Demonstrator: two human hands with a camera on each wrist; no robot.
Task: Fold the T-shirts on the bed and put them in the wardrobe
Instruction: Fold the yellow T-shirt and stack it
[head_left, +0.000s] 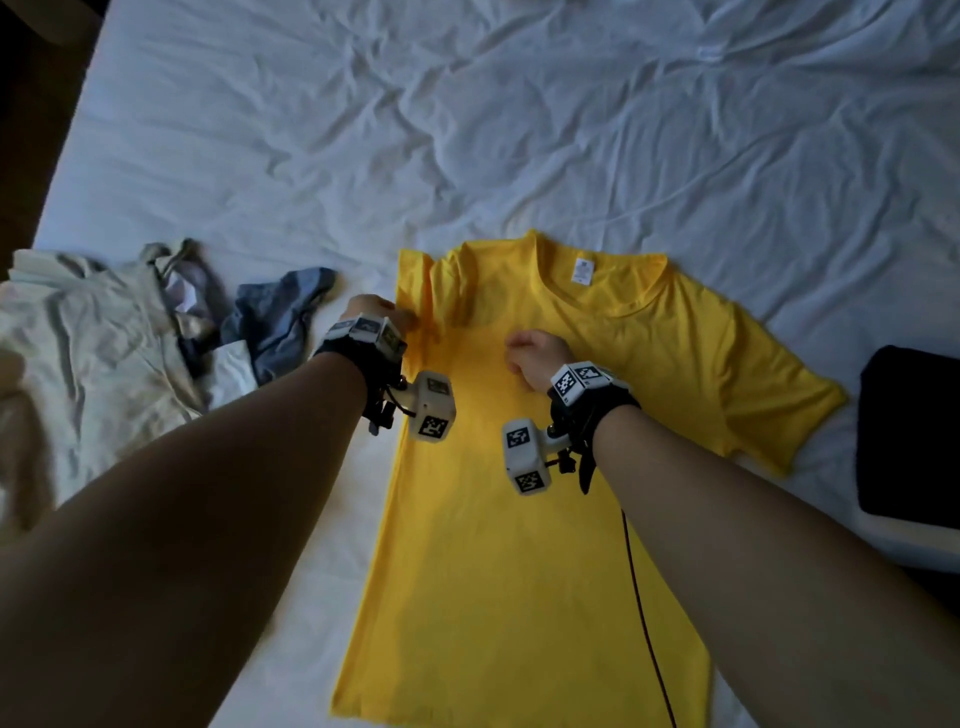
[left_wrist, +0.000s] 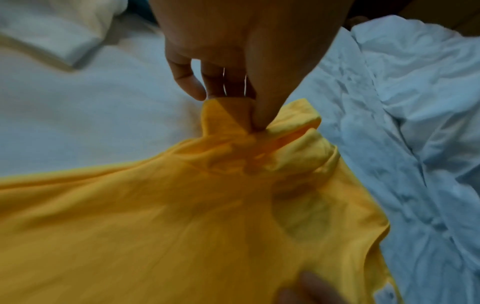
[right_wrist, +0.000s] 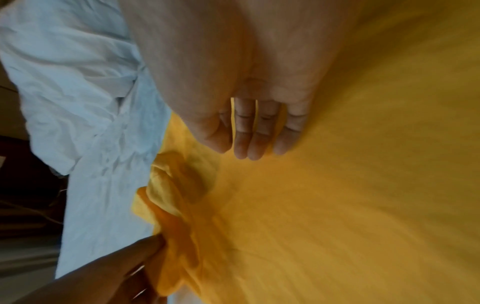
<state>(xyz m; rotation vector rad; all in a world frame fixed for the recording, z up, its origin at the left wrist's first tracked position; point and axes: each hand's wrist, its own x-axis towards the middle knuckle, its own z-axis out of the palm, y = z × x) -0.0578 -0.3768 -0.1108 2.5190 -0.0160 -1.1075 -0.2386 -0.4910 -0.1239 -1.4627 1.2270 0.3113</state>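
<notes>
A yellow T-shirt (head_left: 519, 519) lies face up on the white bed sheet (head_left: 467, 130), collar away from me, with its right sleeve spread flat. My left hand (head_left: 382, 314) pinches the bunched left sleeve (left_wrist: 259, 148) between thumb and fingers (left_wrist: 265, 111); the sleeve is gathered and lifted a little. My right hand (head_left: 527, 358) is over the shirt's chest, holding nothing. The right wrist view shows its fingers (right_wrist: 259, 135) straight and together, just above or on the yellow cloth (right_wrist: 363, 185). The left hand (right_wrist: 135, 265) shows there too, gripping the sleeve.
A heap of cream clothes (head_left: 88, 353) and a blue-grey garment (head_left: 280, 317) lie left of the shirt. A black folded item (head_left: 909, 436) sits at the right edge. A thin cable (head_left: 644, 623) hangs from my right wrist across the shirt. The bed's dark left edge (head_left: 31, 156) is close.
</notes>
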